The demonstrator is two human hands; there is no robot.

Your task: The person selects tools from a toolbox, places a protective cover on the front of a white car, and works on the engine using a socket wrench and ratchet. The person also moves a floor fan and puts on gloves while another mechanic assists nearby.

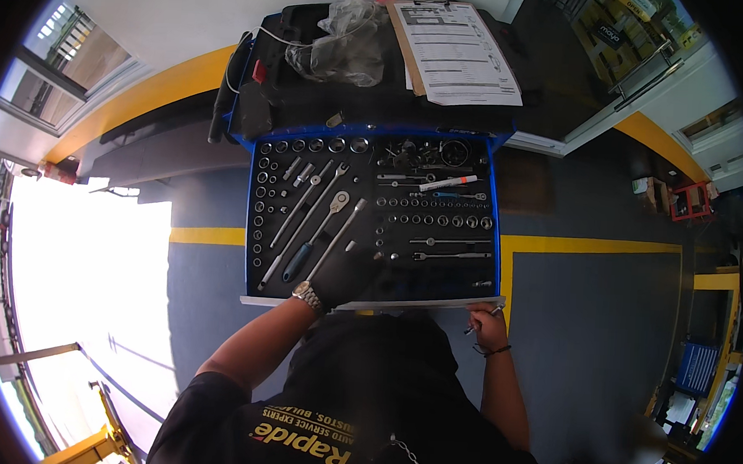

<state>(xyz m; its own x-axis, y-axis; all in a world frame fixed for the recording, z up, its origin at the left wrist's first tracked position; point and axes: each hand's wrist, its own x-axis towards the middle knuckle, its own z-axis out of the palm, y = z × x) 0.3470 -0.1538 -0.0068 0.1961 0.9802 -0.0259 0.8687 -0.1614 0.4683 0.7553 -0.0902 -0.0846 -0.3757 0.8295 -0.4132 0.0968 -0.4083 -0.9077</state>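
My left hand (346,274), in a black glove with a metal watch at the wrist, reaches over the front of an open tool drawer (248,217). Its fingers blend into the dark lining, so their pose is unclear. Beside it lie a long steel bar (338,236), a small socket (350,246) and a large ratchet (340,201) with a blue handle. At the drawer's front right corner, my bare right hand (489,327) is closed around a slim metal tool (469,329), mostly hidden by the fingers. That hand is next to the drawer's metal front edge (418,302).
Rows of sockets (317,144) and smaller ratchets fill the drawer, with a white marker (448,184) among them. On the cabinet top are a clipboard with a printed form (456,56) and a crumpled plastic bag (347,50). A yellow line (589,246) crosses the grey floor.
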